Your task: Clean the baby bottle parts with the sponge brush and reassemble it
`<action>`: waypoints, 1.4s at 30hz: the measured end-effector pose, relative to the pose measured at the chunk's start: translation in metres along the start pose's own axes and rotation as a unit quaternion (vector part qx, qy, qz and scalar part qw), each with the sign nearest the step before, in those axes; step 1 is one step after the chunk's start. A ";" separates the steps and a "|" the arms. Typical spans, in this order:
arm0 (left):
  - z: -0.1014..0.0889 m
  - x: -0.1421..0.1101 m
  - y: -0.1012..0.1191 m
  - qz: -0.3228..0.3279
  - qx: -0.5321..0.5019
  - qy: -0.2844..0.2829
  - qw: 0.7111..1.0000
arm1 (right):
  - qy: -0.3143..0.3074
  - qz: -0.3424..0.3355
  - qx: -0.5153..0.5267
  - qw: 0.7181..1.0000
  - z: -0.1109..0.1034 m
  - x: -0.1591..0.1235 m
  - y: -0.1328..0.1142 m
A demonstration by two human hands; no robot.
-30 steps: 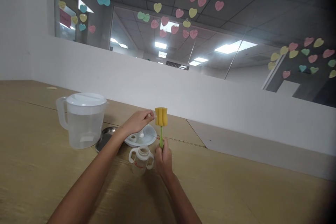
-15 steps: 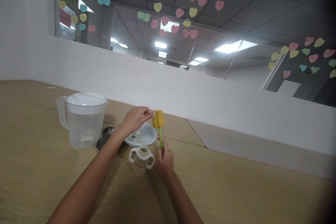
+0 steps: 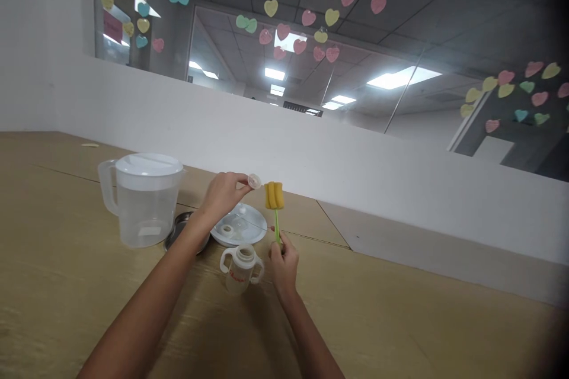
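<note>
My left hand pinches a small translucent round piece that looks like a bottle nipple between thumb and fingertips. Just right of it, and apart from it, is the yellow sponge head of a sponge brush. Its green handle runs down into my right hand, whose fingers are wrapped round it. Between my forearms stands a clear baby bottle, upright and uncapped, with two white handles and red lettering. Behind it, a white bowl holds a white ring and some clear liquid.
A lidded clear plastic pitcher stands on the left of the wooden table. Beside it, a dark round metal dish is partly covered by my left forearm. A white wall with windows above it rises behind the table.
My left hand has moved the bottle nipple up and away from the sponge head, opening a small gap. The sponge brush has shifted slightly right and up in my right hand.
</note>
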State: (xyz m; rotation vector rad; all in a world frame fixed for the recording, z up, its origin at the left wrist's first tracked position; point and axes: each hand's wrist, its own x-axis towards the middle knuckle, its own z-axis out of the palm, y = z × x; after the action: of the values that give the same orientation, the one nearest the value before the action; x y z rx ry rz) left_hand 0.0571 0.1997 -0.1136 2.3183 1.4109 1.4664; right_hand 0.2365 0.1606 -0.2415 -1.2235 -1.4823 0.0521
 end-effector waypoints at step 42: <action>0.013 -0.006 -0.099 -0.258 0.181 -0.285 0.905 | 0.023 0.011 -0.058 0.998 -0.005 0.001 -0.007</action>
State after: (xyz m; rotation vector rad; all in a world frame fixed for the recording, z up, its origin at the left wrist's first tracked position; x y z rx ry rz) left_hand 0.0009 0.2582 -0.1719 2.0261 1.9791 0.3625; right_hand 0.2358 0.1553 -0.2342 -1.3263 -1.4485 -0.0463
